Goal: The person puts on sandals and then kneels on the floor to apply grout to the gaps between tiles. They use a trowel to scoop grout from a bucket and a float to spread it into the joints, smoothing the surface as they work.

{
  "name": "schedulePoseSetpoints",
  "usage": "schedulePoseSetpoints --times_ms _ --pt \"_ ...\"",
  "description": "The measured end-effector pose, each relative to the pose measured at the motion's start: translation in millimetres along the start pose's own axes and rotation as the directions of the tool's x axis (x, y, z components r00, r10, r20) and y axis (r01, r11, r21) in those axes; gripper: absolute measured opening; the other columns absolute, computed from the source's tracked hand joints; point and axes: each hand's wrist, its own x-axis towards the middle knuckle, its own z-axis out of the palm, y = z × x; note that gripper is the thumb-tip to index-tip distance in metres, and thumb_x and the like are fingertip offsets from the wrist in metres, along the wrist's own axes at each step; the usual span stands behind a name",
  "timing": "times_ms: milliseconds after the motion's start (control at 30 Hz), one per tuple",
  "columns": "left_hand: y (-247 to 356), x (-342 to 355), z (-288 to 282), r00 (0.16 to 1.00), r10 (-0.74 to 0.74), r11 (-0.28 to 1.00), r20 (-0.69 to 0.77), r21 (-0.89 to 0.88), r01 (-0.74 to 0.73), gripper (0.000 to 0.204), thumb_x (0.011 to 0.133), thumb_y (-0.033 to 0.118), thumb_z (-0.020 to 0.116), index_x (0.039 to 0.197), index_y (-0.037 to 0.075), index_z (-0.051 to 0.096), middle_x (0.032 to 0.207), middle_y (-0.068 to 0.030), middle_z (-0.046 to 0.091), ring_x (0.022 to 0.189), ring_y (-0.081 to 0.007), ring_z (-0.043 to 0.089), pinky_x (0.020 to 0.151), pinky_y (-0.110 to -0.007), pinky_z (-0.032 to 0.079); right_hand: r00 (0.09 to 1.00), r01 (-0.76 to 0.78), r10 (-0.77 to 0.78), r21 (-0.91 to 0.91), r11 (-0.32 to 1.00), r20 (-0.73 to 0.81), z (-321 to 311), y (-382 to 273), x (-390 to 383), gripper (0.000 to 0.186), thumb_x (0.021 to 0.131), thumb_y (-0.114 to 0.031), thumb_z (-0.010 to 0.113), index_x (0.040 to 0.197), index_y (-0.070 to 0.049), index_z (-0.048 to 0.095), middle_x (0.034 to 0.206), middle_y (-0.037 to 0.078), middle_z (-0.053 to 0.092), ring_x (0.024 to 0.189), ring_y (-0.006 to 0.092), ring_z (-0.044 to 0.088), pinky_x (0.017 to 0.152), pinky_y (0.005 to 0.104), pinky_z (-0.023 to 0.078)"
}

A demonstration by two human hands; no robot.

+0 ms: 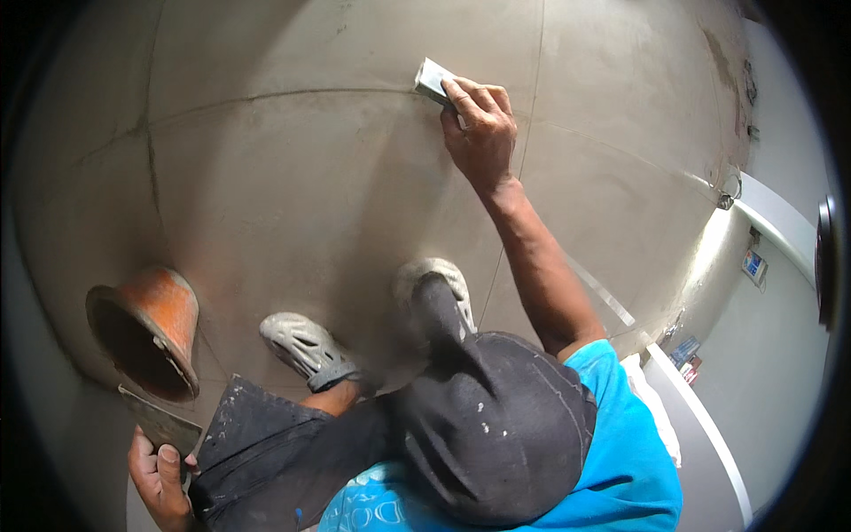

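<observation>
Okay, so around the work first: an orange bucket point(170, 306) is off to the left, scuffed, dark inside, its mouth facing the lower left of the view; can't tell if it's upright or tipped. Two grey clogs point(306, 348) with holes and pale smears are on the big grey-beige floor point(310, 195), which has dark seams. One dark trouser leg point(257, 443) sits right beside the left hand point(160, 479), and the bucket is just past what that hand holds, so it's pretty tight there. Along the right edge there's a pale wall point(780, 372), a blue-and-white packet point(753, 266) and a light strip point(603, 291).

As for the tools, the right hand point(483, 120) has its fingers clamped on a small block point(432, 80), whitish on one face and darker grey on the side. It's at the top of the view, by a floor seam, its free end pointing up-left; the long axis is partly hidden by the fingers. The left hand's thumb and fingers pinch a flat, dull grey-brown plate point(164, 421), smudged, near the bucket rim. Its long edge slants from upper left to lower right.
</observation>
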Motion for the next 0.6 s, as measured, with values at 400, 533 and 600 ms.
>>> schedulePoseSetpoints --times_ms 400,533,600 --pt "8.4 -11.7 10.1 0.994 -0.054 0.998 -0.094 -0.042 0.050 0.045 0.093 0.038 0.055 0.113 -0.003 0.053 0.075 -0.0009 0.051 0.064 -0.0073 0.046 0.056 -0.021 0.036 0.958 0.178 -0.206 0.150 0.973 0.200 27.8 -58.8 5.4 0.030 0.075 -0.008 0.067 0.105 -0.009 0.065 0.089 0.005 0.057 0.086 0.0223 0.060 0.069 0.0323 0.055" --pt "1.9 -15.0 8.0 0.996 -0.014 0.998 -0.090 -0.062 0.008 0.044 0.093 0.039 0.055 0.109 -0.002 0.054 0.075 -0.0008 0.051 0.064 -0.0071 0.047 0.056 -0.021 0.037 0.924 0.361 -0.373 0.130 0.923 0.088 67.4 -68.6 12.6 0.023 0.077 -0.008 0.066 0.100 -0.007 0.064 0.089 0.006 0.057 0.087 0.0233 0.060 0.070 0.0321 0.053" --pt "-3.1 -15.1 6.3 0.996 -0.018 0.998 -0.086 -0.063 0.012 0.044 0.093 0.039 0.056 0.108 -0.002 0.054 0.076 -0.0008 0.052 0.064 -0.0070 0.047 0.056 -0.021 0.037 0.914 0.300 -0.358 0.279 0.912 0.191 64.5 -100.4 17.3 0.023 0.078 -0.009 0.065 0.101 -0.007 0.065 0.090 0.006 0.058 0.088 0.0229 0.060 0.072 0.0323 0.054"
